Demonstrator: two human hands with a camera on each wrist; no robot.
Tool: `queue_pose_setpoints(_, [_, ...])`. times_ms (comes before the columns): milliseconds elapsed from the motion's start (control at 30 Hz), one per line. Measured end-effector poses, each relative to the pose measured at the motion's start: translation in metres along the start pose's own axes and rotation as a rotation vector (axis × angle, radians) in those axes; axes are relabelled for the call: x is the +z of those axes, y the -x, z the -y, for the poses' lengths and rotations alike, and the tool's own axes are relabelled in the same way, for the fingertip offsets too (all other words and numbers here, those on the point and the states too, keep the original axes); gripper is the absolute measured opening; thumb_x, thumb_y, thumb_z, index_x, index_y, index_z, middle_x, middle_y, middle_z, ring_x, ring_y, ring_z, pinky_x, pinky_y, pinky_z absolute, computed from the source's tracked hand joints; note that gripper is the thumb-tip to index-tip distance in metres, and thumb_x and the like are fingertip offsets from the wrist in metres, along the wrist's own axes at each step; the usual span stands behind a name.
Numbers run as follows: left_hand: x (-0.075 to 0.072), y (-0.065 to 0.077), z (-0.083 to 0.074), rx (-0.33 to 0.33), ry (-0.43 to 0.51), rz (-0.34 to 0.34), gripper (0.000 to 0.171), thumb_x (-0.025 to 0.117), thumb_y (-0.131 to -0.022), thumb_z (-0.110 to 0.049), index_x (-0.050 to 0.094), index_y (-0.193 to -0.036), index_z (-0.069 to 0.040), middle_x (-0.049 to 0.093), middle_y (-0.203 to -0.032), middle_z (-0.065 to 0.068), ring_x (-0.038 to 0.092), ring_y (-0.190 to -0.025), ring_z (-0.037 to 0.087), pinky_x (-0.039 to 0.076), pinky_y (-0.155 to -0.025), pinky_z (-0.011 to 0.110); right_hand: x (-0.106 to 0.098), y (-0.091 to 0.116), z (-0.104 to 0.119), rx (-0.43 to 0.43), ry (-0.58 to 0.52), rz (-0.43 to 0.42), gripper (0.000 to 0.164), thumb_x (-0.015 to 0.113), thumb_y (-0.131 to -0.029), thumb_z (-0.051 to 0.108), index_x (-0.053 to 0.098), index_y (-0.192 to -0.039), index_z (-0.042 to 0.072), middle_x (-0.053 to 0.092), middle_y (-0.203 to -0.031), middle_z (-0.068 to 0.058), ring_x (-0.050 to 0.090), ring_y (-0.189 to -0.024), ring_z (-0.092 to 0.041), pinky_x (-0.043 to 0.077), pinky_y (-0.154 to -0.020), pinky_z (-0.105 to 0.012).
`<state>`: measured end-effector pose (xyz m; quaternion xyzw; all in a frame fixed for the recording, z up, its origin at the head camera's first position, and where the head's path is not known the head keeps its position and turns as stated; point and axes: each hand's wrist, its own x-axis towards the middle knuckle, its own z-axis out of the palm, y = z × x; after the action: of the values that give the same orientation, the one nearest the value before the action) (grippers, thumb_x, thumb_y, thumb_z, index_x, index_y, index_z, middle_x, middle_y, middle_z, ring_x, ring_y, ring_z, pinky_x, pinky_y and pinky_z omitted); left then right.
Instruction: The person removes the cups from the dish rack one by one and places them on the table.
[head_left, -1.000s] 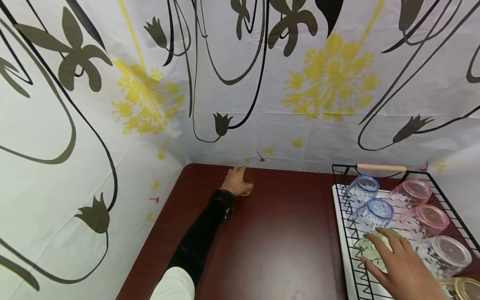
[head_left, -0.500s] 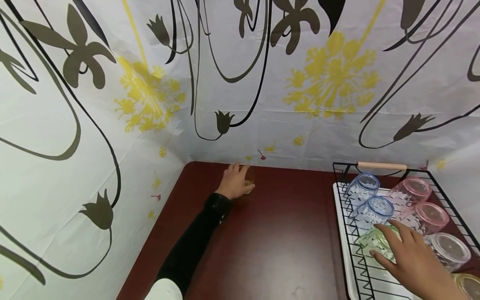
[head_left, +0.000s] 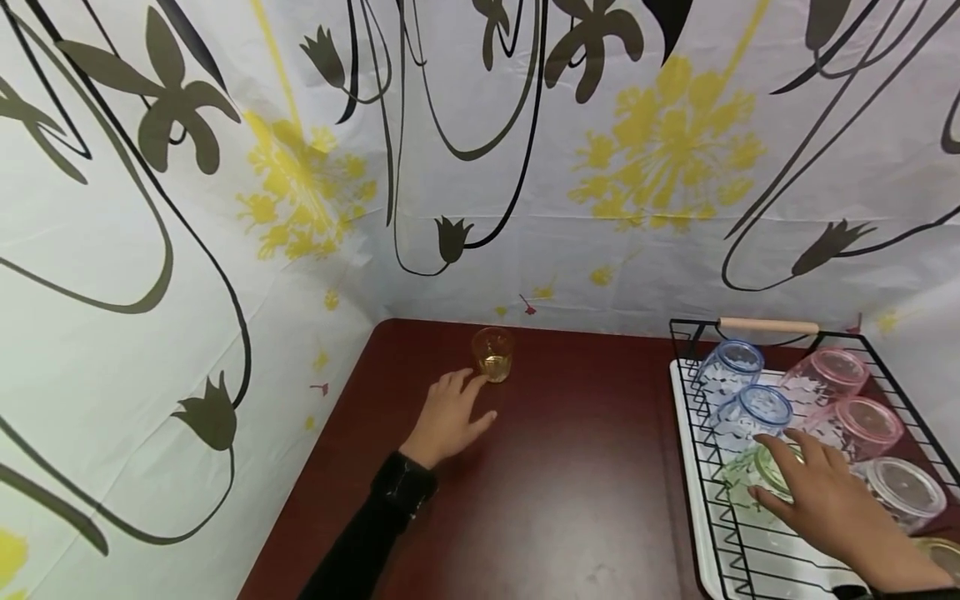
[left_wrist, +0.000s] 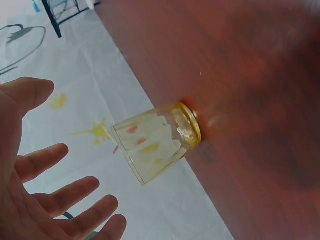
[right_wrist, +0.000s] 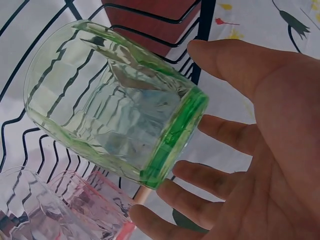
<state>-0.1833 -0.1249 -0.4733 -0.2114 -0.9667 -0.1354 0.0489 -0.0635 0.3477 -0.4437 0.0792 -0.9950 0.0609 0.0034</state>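
A yellow-tinted glass (head_left: 492, 360) stands upright near the far edge of the dark red table. My left hand (head_left: 444, 423) is just in front of it, fingers loosely spread and holding nothing; in the left wrist view a gap shows between the fingertips and the glass (left_wrist: 150, 142). On the right, my right hand (head_left: 836, 504) is held over an upside-down green glass (head_left: 741, 482) in the dish rack. The right wrist view shows its thumb and fingers spread about the thick base of that green glass (right_wrist: 115, 110), not curled round it.
The black wire dish rack (head_left: 722, 542) with its wooden handle (head_left: 768, 326) fills the table's right side. Upside-down in it are blue glasses (head_left: 761, 408), pink glasses (head_left: 832, 372) and a clear glass (head_left: 907, 492). Patterned cloth (head_left: 480, 183) walls in the table behind and left.
My left hand has let go of the yellow glass and drawn back toward me, leaving it standing. My right hand has shifted slightly to the right over the green glass.
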Motion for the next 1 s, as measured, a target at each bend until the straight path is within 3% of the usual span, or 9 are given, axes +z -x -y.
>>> queue_pose_setpoints(200, [0.001, 0.040, -0.009, 0.023, 0.068, -0.028, 0.058, 0.065, -0.098, -0.043, 0.054, -0.146, -0.013, 0.052, -0.147, 0.019, 0.049, -0.137, 0.038, 0.043, -0.111, 0.059, 0.006, -0.001, -0.005, -0.008, -0.046, 0.038, 0.064, 0.082, -0.086, 0.027, 0.051, -0.132, -0.004, 0.046, -0.124, -0.044, 0.047, -0.105, -0.069, 0.045, -0.077, -0.075])
queue_pose_setpoints(367, [0.000, 0.062, -0.015, 0.015, 0.124, -0.031, 0.058, 0.066, -0.098, -0.043, 0.053, -0.147, -0.014, 0.053, -0.148, 0.016, 0.048, -0.138, 0.036, 0.042, -0.112, 0.059, 0.013, -0.007, -0.014, 0.010, -0.110, 0.159, 0.065, 0.077, -0.090, 0.031, 0.048, -0.136, -0.004, 0.047, -0.123, -0.043, 0.049, -0.102, -0.067, 0.048, -0.069, -0.067])
queue_pose_setpoints(700, [0.006, 0.078, -0.033, -0.006, 0.231, -0.028, 0.056, 0.067, -0.098, -0.041, 0.053, -0.147, -0.015, 0.052, -0.148, 0.013, 0.047, -0.139, 0.034, 0.042, -0.111, 0.059, 0.018, -0.011, -0.019, 0.004, -0.125, 0.167, 0.059, 0.077, -0.090, 0.029, 0.046, -0.131, 0.002, 0.048, -0.116, -0.042, 0.055, -0.093, -0.060, 0.048, -0.068, -0.062])
queue_pose_setpoints(1000, [0.007, 0.078, -0.033, -0.004, 0.219, -0.037, 0.056, 0.066, -0.099, -0.041, 0.053, -0.147, -0.015, 0.052, -0.148, 0.012, 0.047, -0.139, 0.032, 0.043, -0.110, 0.057, 0.012, -0.015, -0.016, -0.056, -0.132, 0.110, 0.054, 0.083, -0.083, 0.023, 0.053, -0.122, 0.000, 0.055, -0.102, -0.034, 0.063, -0.079, -0.042, 0.052, -0.062, -0.054])
